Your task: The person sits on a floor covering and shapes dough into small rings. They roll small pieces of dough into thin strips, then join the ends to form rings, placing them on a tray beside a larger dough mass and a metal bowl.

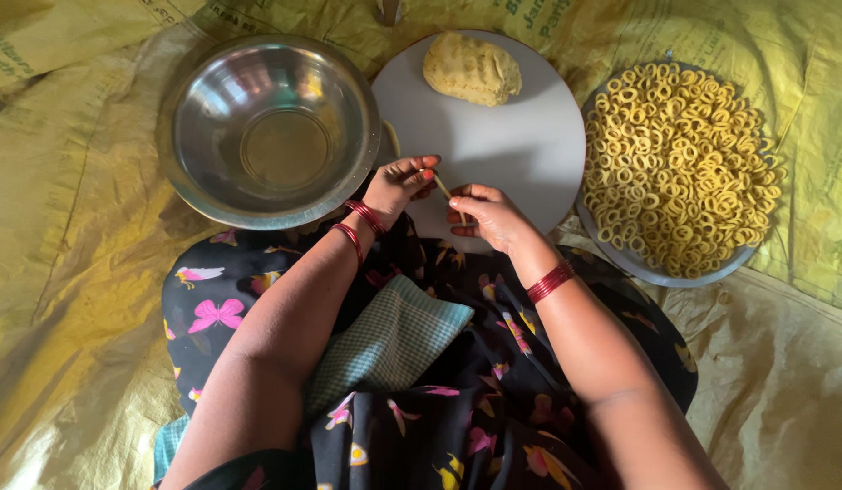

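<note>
Fingertips of left hand [398,184] and right hand [487,214] pinch a thin pale dough strip [443,188] over the round white board [521,150]'s six o'clock edge, with yellow dough lump [472,68] remaining at twelve and heaped small dough rings [679,168] already filling the tray at three.

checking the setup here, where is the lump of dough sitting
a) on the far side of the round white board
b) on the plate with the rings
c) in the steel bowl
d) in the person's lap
a: the lump of dough lies at the far edge of the round white board, while the steel bowl holds no dough.
</note>
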